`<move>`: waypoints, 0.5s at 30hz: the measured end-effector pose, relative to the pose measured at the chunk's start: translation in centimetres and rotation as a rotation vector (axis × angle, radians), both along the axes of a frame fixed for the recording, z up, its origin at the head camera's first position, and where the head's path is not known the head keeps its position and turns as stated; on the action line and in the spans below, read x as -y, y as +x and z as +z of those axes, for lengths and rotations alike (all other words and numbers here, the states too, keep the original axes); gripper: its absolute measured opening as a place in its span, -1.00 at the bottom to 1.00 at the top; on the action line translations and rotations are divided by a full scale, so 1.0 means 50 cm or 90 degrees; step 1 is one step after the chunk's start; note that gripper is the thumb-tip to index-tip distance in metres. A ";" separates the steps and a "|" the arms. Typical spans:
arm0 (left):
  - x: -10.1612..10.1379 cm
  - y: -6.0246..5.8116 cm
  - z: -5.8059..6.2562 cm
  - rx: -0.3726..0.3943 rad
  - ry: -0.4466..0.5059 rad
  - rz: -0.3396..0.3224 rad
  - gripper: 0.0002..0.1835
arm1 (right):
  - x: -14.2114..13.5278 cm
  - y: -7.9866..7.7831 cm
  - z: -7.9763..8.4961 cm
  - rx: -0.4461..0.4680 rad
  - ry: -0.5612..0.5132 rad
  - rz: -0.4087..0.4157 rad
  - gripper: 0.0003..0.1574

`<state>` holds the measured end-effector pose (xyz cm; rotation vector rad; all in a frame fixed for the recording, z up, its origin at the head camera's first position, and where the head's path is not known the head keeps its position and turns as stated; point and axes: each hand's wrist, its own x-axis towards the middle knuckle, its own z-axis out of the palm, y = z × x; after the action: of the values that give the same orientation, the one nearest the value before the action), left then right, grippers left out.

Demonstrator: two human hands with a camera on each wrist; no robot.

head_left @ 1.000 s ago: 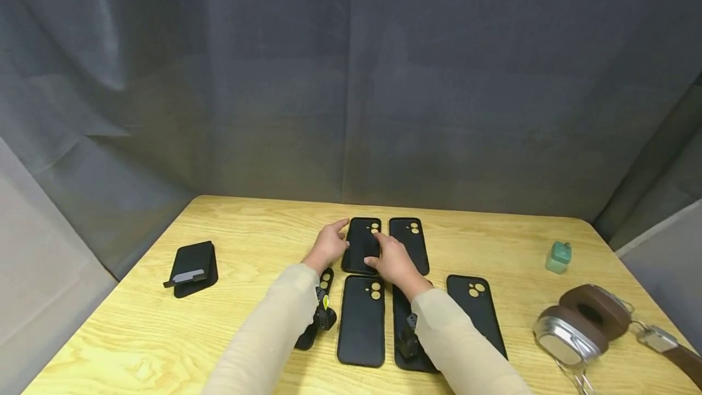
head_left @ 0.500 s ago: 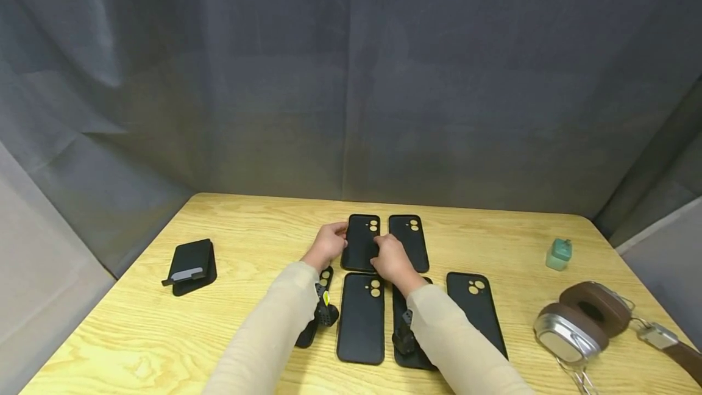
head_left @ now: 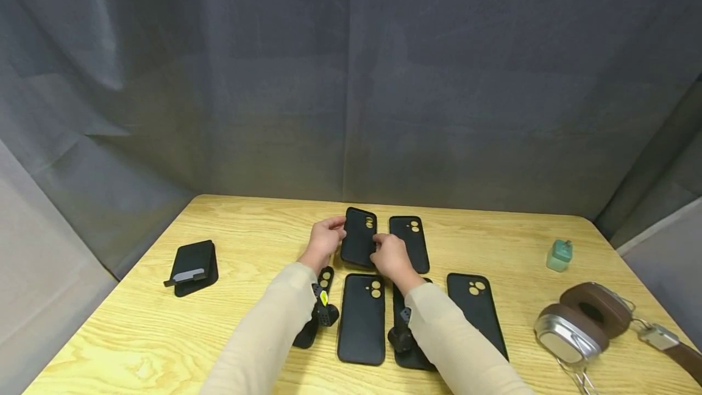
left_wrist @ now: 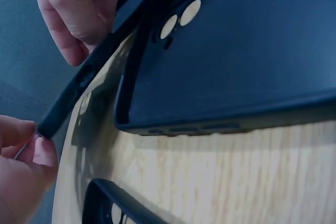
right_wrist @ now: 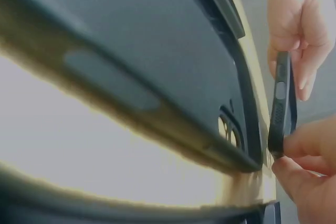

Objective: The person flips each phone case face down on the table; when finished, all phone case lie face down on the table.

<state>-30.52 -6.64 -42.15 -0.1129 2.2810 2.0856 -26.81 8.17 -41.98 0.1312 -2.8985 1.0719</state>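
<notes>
In the head view, both hands hold a black phone case [head_left: 359, 239] at the back middle, tilted and lifted off the table, its shadow showing in the left wrist view. My left hand [head_left: 325, 241] grips its left edge, and thumb and finger of that hand [left_wrist: 23, 156] pinch one end in the left wrist view. On the opposite edge, my right hand [head_left: 392, 256] pinches the case; the right wrist view shows that hand [right_wrist: 310, 166] at the case's lower end. Directly in front lies another black phone case [head_left: 362, 322], with a third [head_left: 410, 242] to the right.
More black phone cases lie near the forearms, one [head_left: 477, 309] at right, others partly under the sleeves. A black card holder stand [head_left: 193, 267] sits at far left. Brown headphones [head_left: 581, 322] and a small green case [head_left: 559, 255] are at right on the wooden table [head_left: 263, 224].
Both hands have closed on the back middle phone case, and it has risen from lying flat to tilted, its far edge up. The other things stay put.
</notes>
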 end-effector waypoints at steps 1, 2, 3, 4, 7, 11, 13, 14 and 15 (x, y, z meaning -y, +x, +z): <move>0.000 0.000 0.003 -0.003 0.009 0.005 -0.58 | 0.001 0.000 0.001 0.004 -0.011 -0.004 -0.49; 0.001 0.001 0.006 -0.008 0.013 0.007 -0.59 | 0.003 0.000 0.001 0.009 -0.022 -0.010 -0.50; 0.002 0.001 0.008 -0.013 0.018 0.009 -0.59 | 0.004 0.000 0.002 0.013 -0.032 -0.015 -0.50; 0.003 0.001 0.011 -0.017 0.023 0.011 -0.59 | 0.005 0.000 0.002 0.020 -0.044 -0.021 -0.50; 0.005 0.003 0.019 -0.023 0.026 0.018 -0.59 | 0.009 0.002 0.001 0.040 -0.091 -0.039 -0.51; 0.006 0.003 0.029 -0.027 0.035 0.026 -0.60 | 0.015 0.002 0.000 0.053 -0.155 -0.053 -0.51; 0.005 0.003 0.033 -0.030 0.039 0.024 -0.60 | 0.018 0.002 -0.003 0.055 -0.176 -0.054 -0.52; 0.005 0.003 0.035 -0.028 0.040 0.023 -0.61 | 0.019 0.002 -0.005 0.057 -0.184 -0.055 -0.53; 0.004 0.003 0.036 -0.025 0.043 0.019 -0.61 | 0.021 0.001 -0.007 0.058 -0.190 -0.054 -0.53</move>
<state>-30.38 -6.85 -40.34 -0.1050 2.2420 2.1955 -26.74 7.14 -42.31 -0.0540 -2.7484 1.5114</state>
